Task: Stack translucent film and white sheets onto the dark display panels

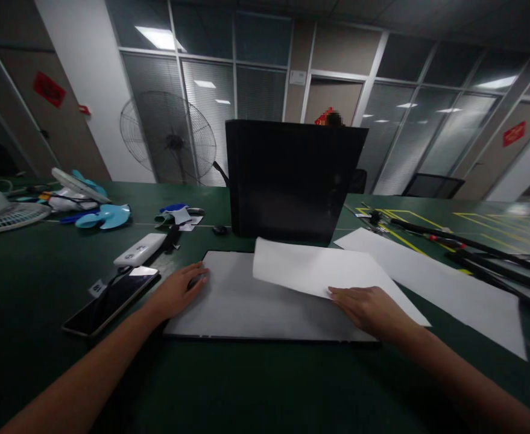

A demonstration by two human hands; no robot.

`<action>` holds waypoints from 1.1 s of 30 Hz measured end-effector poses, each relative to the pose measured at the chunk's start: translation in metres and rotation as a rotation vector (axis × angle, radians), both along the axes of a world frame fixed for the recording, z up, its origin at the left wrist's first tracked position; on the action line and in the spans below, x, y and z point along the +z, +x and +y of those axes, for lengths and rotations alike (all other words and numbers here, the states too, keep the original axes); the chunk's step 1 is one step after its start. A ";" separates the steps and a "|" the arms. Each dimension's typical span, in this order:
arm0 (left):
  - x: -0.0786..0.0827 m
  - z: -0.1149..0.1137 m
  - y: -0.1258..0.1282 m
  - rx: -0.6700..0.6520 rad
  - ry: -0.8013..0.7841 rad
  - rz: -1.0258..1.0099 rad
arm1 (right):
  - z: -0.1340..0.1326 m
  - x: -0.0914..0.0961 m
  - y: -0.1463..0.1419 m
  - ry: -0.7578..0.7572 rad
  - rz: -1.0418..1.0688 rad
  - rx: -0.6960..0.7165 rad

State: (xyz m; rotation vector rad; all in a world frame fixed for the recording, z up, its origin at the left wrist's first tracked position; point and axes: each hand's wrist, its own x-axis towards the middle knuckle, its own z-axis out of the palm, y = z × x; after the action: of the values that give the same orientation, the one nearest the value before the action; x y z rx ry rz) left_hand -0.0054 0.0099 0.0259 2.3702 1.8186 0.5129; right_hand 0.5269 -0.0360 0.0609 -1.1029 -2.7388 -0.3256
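Note:
A flat grey-white panel with a thin dark rim (246, 316) lies on the table in front of me. My left hand (178, 289) rests at the panel's left edge, thumb and fingers apart, fingertips touching its surface. Over the panel's right half is a thin white sheet (310, 262), its left end lifted and bent upward. My right hand (368, 307) pinches the near edge of this sheet, with the thumb hidden beneath. A second white sheet (445, 286) lies on the table to the right.
Behind the panel stands a large black screen (292, 181). Left are a phone (111, 301), a white power bank (140, 249) and blue fan blades (104, 217). Black strips (486, 244) lie at the right on the green table (246, 386). A standing fan (169, 138) is beyond.

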 end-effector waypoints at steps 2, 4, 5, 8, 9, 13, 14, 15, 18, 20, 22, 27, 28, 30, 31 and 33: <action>-0.001 0.000 -0.001 0.001 0.009 -0.011 | -0.002 -0.005 -0.003 0.041 0.015 0.051; -0.001 0.000 -0.001 -0.004 0.012 -0.018 | -0.006 -0.009 -0.009 0.070 0.041 0.078; -0.002 0.000 -0.001 -0.005 0.011 -0.018 | -0.008 -0.010 -0.013 0.080 0.061 0.089; -0.001 0.000 0.000 -0.006 0.011 -0.015 | -0.013 -0.013 -0.029 0.082 0.155 0.121; -0.001 0.000 0.000 -0.008 0.012 -0.018 | -0.016 -0.013 -0.035 0.063 0.188 0.130; 0.001 -0.001 0.001 -0.020 0.027 -0.045 | -0.026 -0.008 -0.054 -0.148 0.257 0.204; 0.001 -0.002 0.002 -0.021 0.026 -0.046 | -0.028 -0.007 -0.057 -0.211 0.257 0.233; 0.002 -0.002 0.002 -0.021 0.022 -0.046 | -0.029 -0.005 -0.058 -0.259 0.256 0.258; 0.003 -0.003 0.003 -0.014 0.011 -0.037 | -0.025 -0.003 -0.053 -0.264 0.273 0.222; 0.002 -0.003 0.002 -0.012 0.007 -0.025 | -0.014 -0.003 -0.040 -0.165 0.302 0.070; 0.001 -0.002 0.001 -0.014 0.001 -0.013 | 0.000 -0.005 -0.021 -0.059 0.304 -0.134; -0.001 -0.001 0.001 -0.022 -0.002 0.005 | 0.032 -0.011 0.027 -0.093 0.176 -0.333; -0.001 -0.001 0.001 -0.019 -0.004 0.007 | 0.035 -0.012 0.032 -0.138 0.161 -0.323; -0.001 -0.001 0.001 -0.014 -0.005 0.001 | 0.037 -0.014 0.037 -0.195 0.145 -0.327; -0.001 -0.001 0.001 -0.013 -0.007 -0.004 | 0.037 -0.015 0.037 -0.201 0.137 -0.346; -0.002 -0.001 0.000 -0.014 -0.010 -0.011 | 0.036 -0.018 0.033 -0.180 0.117 -0.381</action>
State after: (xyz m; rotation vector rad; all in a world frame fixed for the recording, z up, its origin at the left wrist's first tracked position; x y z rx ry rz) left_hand -0.0050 0.0093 0.0235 2.3673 1.7940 0.5131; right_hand 0.5597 -0.0003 0.0432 -1.6377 -2.4831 -0.0575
